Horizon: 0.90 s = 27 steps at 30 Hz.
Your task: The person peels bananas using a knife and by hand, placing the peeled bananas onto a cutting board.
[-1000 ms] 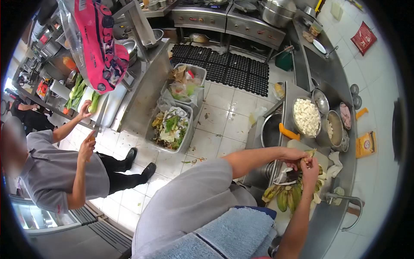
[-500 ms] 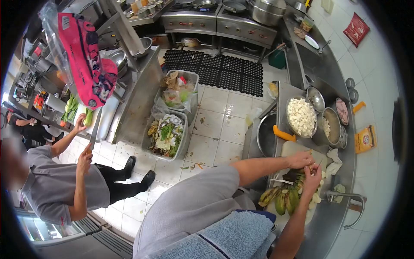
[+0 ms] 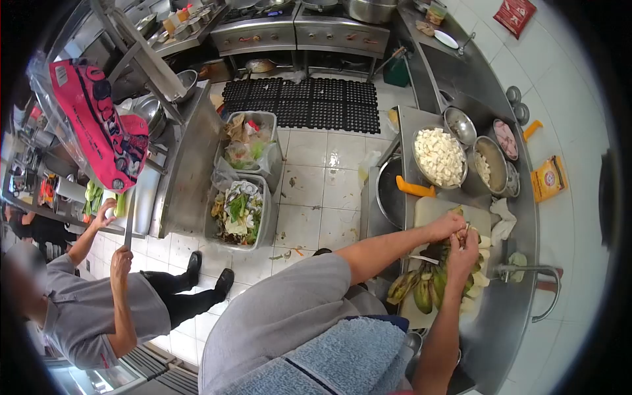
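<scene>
Both my hands meet above the white cutting board (image 3: 431, 212) on the metal counter. My left hand (image 3: 449, 226) is closed round a plantain whose yellowish tip (image 3: 457, 210) pokes out beyond the fingers. Pinched against the same plantain, the fingers of my right hand (image 3: 465, 245) hide most of it. Below the hands lies a bunch of green and dark-spotted plantains (image 3: 422, 295). Pale peeled pieces (image 3: 479, 280) line the board's right side. A thin white object (image 3: 424, 259) lies beside the bunch, partly hidden by my left forearm.
A bowl of white cubes (image 3: 439, 158), a metal pot (image 3: 490, 164) and an orange handle (image 3: 415, 187) are beyond the board. A faucet (image 3: 546, 273) stands right. Across the aisle, a person holds a knife (image 3: 129, 217) near green stalks. Scrap bins (image 3: 263, 224) stand between us.
The camera view has shifted, moving the scene leftward. The plantain's tip now shows above my left hand rather than between the hands. Across the aisle, the person's knife has become more upright.
</scene>
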Motion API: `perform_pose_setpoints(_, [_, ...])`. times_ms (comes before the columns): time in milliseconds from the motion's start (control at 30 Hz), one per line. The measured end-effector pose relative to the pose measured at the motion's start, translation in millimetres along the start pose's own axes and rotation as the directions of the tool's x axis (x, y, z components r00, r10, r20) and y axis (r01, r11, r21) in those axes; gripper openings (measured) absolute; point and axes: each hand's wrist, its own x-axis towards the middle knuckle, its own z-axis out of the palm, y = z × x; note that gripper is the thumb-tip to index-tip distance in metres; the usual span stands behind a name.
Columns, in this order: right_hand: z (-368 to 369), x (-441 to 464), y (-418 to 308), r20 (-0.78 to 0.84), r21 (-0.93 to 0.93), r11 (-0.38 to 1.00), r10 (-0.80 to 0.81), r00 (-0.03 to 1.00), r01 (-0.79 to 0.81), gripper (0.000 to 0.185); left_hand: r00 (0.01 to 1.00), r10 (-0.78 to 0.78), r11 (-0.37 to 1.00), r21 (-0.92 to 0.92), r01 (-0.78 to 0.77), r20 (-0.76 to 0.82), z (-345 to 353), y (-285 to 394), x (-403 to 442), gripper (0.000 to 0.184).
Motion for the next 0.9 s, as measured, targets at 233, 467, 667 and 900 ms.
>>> perform_pose_setpoints(233, [-11.1, 3.5, 0.4, 0.120, -0.040, 0.999, 0.024, 0.993, -0.019, 0.025, 0.995, -0.089, 0.996, -0.020, 0.089, -0.032, -2.9, 2.9, -1.2, 0.025])
perform_pose_setpoints(467, [-6.2, 6.2, 9.8, 0.051, -0.104, 0.993, -0.049, 0.997, 0.054, 0.032, 0.946, 0.221, 0.577, 0.750, -0.324, 0.239, -26.5, -14.1, 13.9, 0.014])
perform_pose_setpoints(667, [-8.4, 6.8, 0.6, 0.058, -0.075, 0.996, 0.060, 0.997, -0.055, 0.032, 0.998, -0.045, 0.931, 0.360, 0.058, -0.044, -30.7, -21.3, 13.6, 0.019])
perform_pose_setpoints(900, [-13.8, 11.8, 15.0, 0.169, 0.017, 1.000, 0.020, 0.985, -0.023, 0.019, 0.913, -0.339, 0.921, -0.278, 0.273, -0.226, -15.0, 17.5, -9.1, 0.034])
